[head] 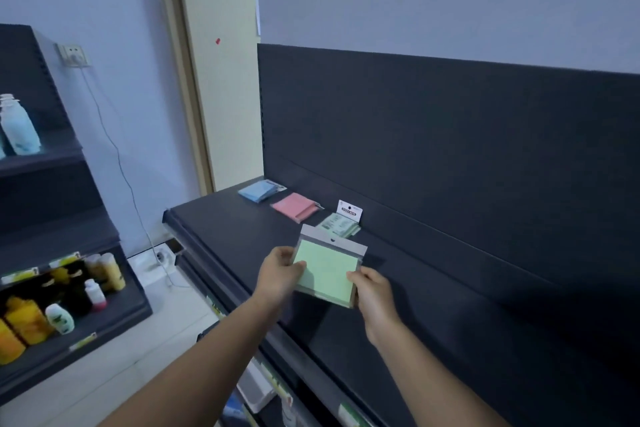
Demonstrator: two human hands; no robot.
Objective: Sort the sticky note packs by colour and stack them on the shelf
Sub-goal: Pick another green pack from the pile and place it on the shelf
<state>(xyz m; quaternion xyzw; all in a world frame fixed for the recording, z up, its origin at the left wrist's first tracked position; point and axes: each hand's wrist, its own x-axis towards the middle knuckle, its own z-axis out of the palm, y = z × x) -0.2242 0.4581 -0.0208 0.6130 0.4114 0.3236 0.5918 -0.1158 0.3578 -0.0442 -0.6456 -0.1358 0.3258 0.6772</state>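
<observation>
A dark back panel (450, 149) fills the right of the view, and the dark shelf (225, 229) runs along its foot from the far left corner toward the near right. To the left, across a strip of pale floor, stands a second shelving unit (52, 184) with yellow bottles (27, 322) on a lower tier and a pale blue bottle (19, 128) higher up. Between the two units a cream door frame (194, 97) rises against the wall

Both forearms reach in from the bottom edge and meet over the shelf. The left hand (277, 276) pinches the left edge of a green sticky note pack (327, 272), thumb on the front face and fingers curled behind. The right hand (375, 295) grips the lower right corner the same way, thumb on top and fingers tucked under. The pack is in a clear sleeve with a hang tab at its top and is held tilted above the shelf, clear of the surface, just in front of the green pile

Three piles lie in a row along the back of the shelf, apart from one another: a blue pile (259, 190) farthest left, a pink pile (295, 206) in the middle, and a green pile (339, 226) nearest the hands, whose white header card (349, 211) stands up against the panel

On the far wall a white socket (72, 55) has a thin cable (121, 166) hanging to the floor
</observation>
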